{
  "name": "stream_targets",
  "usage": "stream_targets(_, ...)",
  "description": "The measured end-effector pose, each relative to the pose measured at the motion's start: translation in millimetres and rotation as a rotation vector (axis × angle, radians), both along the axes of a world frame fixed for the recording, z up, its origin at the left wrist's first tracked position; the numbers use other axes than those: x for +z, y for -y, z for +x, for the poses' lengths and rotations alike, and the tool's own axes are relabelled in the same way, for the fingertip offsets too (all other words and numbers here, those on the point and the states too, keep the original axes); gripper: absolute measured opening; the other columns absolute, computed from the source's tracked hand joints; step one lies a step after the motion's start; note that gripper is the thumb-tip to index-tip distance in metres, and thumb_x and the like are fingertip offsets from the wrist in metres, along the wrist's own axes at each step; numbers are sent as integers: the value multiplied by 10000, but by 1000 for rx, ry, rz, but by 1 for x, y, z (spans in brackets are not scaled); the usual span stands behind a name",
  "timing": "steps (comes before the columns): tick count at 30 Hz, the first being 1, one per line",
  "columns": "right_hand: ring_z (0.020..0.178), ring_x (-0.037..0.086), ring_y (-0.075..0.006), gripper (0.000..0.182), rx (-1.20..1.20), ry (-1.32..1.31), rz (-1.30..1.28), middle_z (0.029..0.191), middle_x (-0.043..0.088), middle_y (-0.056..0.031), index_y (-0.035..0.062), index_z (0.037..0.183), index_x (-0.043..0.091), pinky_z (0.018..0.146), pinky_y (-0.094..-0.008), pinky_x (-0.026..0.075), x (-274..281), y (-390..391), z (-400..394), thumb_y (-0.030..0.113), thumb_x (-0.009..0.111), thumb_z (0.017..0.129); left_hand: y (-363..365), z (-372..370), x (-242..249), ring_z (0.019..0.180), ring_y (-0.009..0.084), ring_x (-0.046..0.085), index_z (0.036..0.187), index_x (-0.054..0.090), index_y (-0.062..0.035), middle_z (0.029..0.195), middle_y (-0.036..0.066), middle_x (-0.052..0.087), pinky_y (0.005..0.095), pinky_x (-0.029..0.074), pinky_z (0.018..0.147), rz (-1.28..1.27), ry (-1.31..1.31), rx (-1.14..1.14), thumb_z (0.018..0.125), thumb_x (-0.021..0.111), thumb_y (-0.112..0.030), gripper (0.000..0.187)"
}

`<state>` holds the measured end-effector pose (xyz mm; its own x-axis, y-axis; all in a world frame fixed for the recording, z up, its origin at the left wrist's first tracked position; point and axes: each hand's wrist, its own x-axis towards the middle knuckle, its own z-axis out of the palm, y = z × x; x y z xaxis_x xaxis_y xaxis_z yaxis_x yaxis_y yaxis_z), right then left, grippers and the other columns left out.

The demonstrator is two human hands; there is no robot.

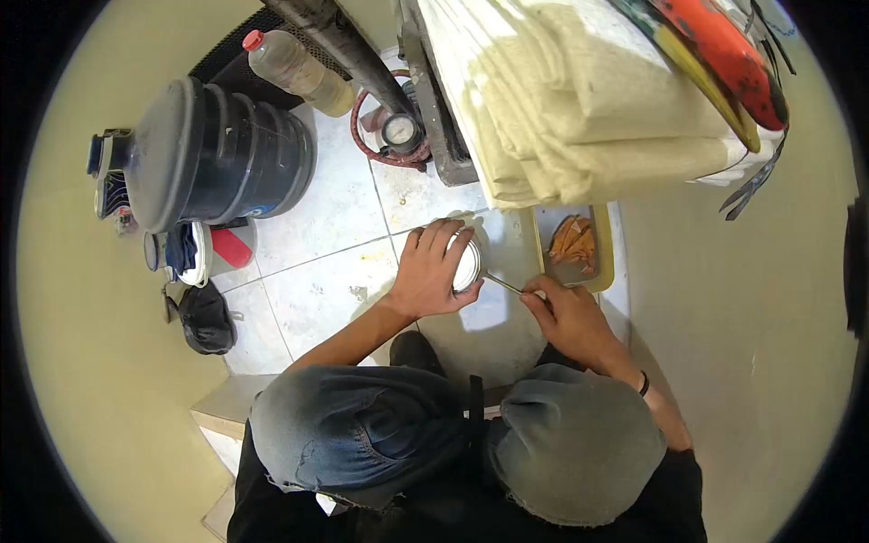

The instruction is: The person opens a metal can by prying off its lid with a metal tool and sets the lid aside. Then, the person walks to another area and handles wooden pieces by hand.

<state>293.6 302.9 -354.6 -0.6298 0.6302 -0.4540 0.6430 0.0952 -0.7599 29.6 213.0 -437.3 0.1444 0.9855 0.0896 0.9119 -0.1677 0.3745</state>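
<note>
right, your left hand (424,276) is left of the yellow tray (606,262), fingers (438,239) clamped around a white-topped can (467,264) over the tiled floor (330,308). your right hand (579,324) is just on your side of the tray, fingers (540,288) pinched on a slim metal tool (503,282), pointing left from the tray to the can's rim. orange-brown pieces (575,242) lie inside the tray, folded cream cloth (561,109) sits beyond it, and a big dark jug (240,149) is well left.
</note>
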Motion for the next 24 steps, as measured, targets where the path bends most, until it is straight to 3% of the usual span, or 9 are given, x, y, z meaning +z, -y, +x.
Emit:
stream_targets(2, 799, 707, -453, 298, 182, 59, 143, 849, 744, -224, -7, 1105, 715, 741, -514, 550, 12, -8, -11, 276, 625, 1081, 2, 3, -4, 1341, 386, 521, 1414, 585, -3, 1420, 204, 570, 510, 423, 1029, 28, 6, 21, 799, 795, -478, 805)
stream_targets(6, 892, 728, -508, 282, 355, 140, 79, 884, 720, -324, -66, 1062, 698, 830, -567, 558, 32, -23, -41, 207, 630, 1040, 5, 5, -5, 1337, 375, 526, 1411, 598, -50, 1426, 174, 585, 488, 399, 1005, 84, 84, 59, 794, 791, -412, 741)
stream_targets(9, 888, 723, -511, 271, 408, 172, 90, 891, 718, -322, -61, 1060, 699, 818, -561, 561, 33, -26, -49, 199, 628, 1038, 4, -1, -10, 1338, 371, 528, 1410, 604, -64, 1434, 146, 591, 486, 392, 1009, 85, 144, 46, 796, 769, -369, 705)
stream_targets(13, 877, 723, -491, 238, 330, 41, 64, 917, 735, -273, -9, 1081, 727, 801, -550, 553, 16, -26, -27, 205, 631, 1046, 6, -1, -10, 1333, 363, 531, 1402, 624, -76, 1427, 116, 599, 492, 386, 1019, 104, 162, 29, 803, 747, -343, 667)
stream_targets(14, 908, 722, -476, 265, 303, 77, 11, 963, 739, -272, 20, 1195, 742, 822, -530, 556, 20, -25, -24, 214, 622, 1060, 6, -1, -9, 1332, 357, 527, 1394, 636, -77, 1422, 116, 597, 500, 383, 1025, 101, 146, 30, 810, 744, -354, 656)
stream_targets(18, 942, 721, -472, 313, 277, 86, -96, 985, 739, -284, -23, 1272, 722, 892, -528, 546, 10, -16, -11, 175, 582, 1075, 7, -4, -10, 1338, 357, 518, 1407, 627, -79, 1427, 114, 589, 509, 383, 1021, 69, 143, 10, 818, 744, -373, 669)
stream_targets(20, 835, 729, -444, 319, 121, -257, 3, 920, 737, -266, 12, 1341, 707, 820, -511, 558, -40, 11, 9, 156, 587, 1082, 7, -4, -10, 1344, 364, 509, 1416, 617, -82, 1437, 116, 579, 513, 383, 1017, 64, 133, -7, 814, 753, -402, 696)
stream_targets(24, 729, 715, -426, 367, 107, -177, 12, 850, 725, -245, 41, 1435, 652, 732, -485, 563, -68, 37, 16, 131, 581, 1087, 5, -6, -5, 1342, 374, 508, 1418, 608, -82, 1443, 120, 575, 520, 383, 1024, 57, 119, -26, 814, 772, -445, 724)
